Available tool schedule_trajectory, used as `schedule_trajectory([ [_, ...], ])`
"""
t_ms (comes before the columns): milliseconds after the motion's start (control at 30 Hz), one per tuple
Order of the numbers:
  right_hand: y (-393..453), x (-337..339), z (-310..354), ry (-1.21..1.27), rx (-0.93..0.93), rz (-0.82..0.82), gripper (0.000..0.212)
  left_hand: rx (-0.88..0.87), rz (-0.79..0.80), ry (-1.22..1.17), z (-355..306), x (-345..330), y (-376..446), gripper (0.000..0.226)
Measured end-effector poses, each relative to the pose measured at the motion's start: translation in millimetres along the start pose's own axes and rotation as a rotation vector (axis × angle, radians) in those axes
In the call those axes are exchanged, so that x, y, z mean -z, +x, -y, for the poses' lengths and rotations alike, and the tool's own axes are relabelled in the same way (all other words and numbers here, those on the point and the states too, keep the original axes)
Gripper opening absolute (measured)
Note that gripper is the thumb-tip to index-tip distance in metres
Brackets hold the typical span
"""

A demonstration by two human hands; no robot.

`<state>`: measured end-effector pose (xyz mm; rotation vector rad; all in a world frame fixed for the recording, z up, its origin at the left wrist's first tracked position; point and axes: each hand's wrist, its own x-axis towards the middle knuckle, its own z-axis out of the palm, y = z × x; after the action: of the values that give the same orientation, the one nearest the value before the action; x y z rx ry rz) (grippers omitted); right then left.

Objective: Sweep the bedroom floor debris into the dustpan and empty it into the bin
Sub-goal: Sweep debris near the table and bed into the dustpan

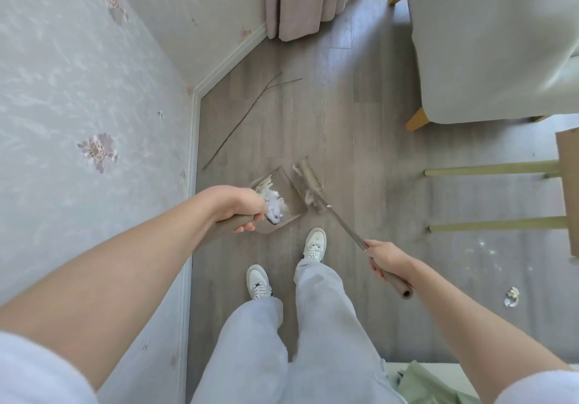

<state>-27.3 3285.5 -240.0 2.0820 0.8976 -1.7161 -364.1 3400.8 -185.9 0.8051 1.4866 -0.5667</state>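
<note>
Both hands grip: left hand (241, 208) the dustpan (279, 198) handle, right hand (387, 259) the broom (310, 186). We judge sweeping underway; the paper scrap (511, 297) and twig (247, 115) need collecting next.

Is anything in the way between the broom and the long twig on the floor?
Nothing visible. Bare floor lies between the broom and the twig. The dustpan sits beside the broom, nearer the wall, off that path.

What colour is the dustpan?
The dustpan is greyish brown, with white debris inside; the head view shows it.
</note>
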Motion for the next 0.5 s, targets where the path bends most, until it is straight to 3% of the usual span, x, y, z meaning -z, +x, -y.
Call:
schedule_trajectory([
  [133,-17.3,29.5,-12.3,0.056,0.008,-0.002,0.049,0.014,-0.011,-0.028,2.7,2.4,1.4,0.020],
  [267,-11.6,3.1,17.1,-0.150,0.078,-0.050,0.046,0.014,-0.003,-0.022,-1.9,-0.9,0.5,0.026],
  [367,-9.9,-15.4,34.4,-0.193,0.067,0.062,0.041,0.023,-0.004,-0.033,-0.4,-1.9,0.2,0.028],
  [500,-32.0,18.4,24.6,-0.062,0.040,0.103,0.049,0.022,-0.001,-0.041,2.5,-2.0,-1.7,0.027],
])
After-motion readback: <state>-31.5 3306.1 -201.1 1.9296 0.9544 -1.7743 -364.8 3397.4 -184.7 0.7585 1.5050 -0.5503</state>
